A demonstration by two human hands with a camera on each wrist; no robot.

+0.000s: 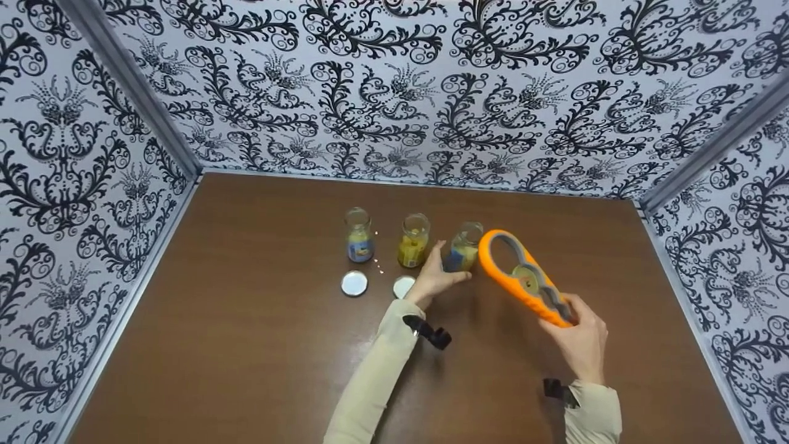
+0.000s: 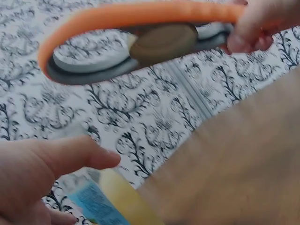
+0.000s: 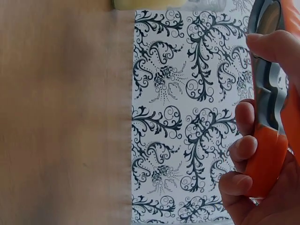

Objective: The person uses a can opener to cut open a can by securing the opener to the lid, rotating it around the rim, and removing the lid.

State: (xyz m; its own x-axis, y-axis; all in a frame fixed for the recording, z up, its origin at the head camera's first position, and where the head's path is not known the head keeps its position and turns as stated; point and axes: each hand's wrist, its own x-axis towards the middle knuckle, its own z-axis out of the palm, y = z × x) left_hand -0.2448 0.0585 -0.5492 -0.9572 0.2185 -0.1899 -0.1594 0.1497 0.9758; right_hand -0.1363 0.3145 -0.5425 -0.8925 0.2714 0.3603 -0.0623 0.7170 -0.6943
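Observation:
My right hand (image 1: 582, 339) grips one end of an orange and grey jar opener (image 1: 516, 285), raised above the table. A gold round lid (image 2: 164, 43) sits in one of the opener's middle holes. Beside the rightmost glass jar (image 1: 462, 250), my left hand (image 1: 436, 277) has its thumb and fingers spread. This jar is lidless, with a blue label and pale yellow contents. In the left wrist view the thumb (image 2: 89, 157) is straight near the jar; whether it touches the glass I cannot tell.
Two more lidless jars stand to the left, one with yellow-green contents (image 1: 413, 243), one blue-labelled (image 1: 359, 237). White-faced lids lie before them, one at left (image 1: 354, 283), another partly behind my left wrist (image 1: 404, 286). Small pale bits (image 1: 378, 266) lie between. Patterned walls (image 1: 394, 92) enclose the brown table (image 1: 259, 345).

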